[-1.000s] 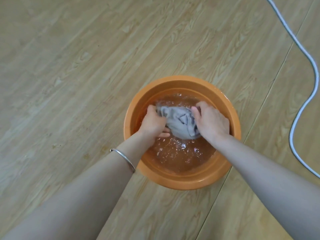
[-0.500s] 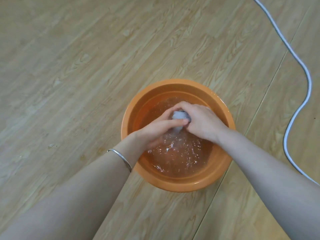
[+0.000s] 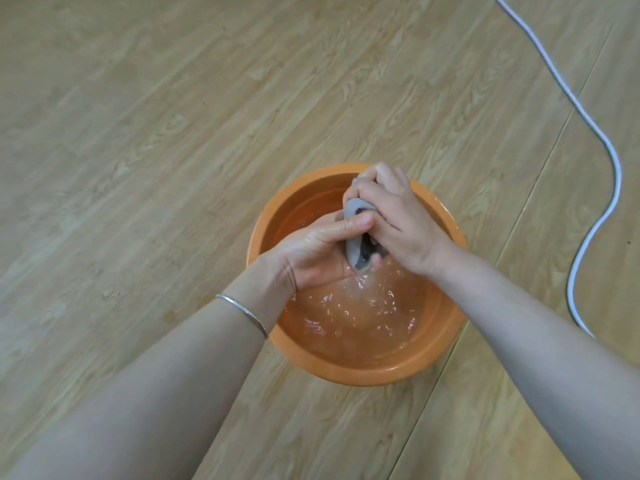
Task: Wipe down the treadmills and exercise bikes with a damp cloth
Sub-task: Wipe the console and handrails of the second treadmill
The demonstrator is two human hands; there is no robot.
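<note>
A grey cloth (image 3: 356,249) is bunched into a tight roll above an orange basin (image 3: 367,375) of water on the wooden floor. My left hand (image 3: 318,252) grips the lower end of the roll, palm turned up. My right hand (image 3: 394,216) grips the upper end from above, fingers curled round it. Most of the cloth is hidden inside the two fists. The water surface below is rippled. A thin silver bangle (image 3: 242,311) sits on my left wrist.
A white cable (image 3: 602,140) snakes across the floor at the right, from the top edge down past the basin. Light wood-grain floorboards (image 3: 173,133) spread out on all sides.
The cloth was spread between my hands in the water; both hands gathered it into a roll and lifted it out above the surface, now clenched round it.
</note>
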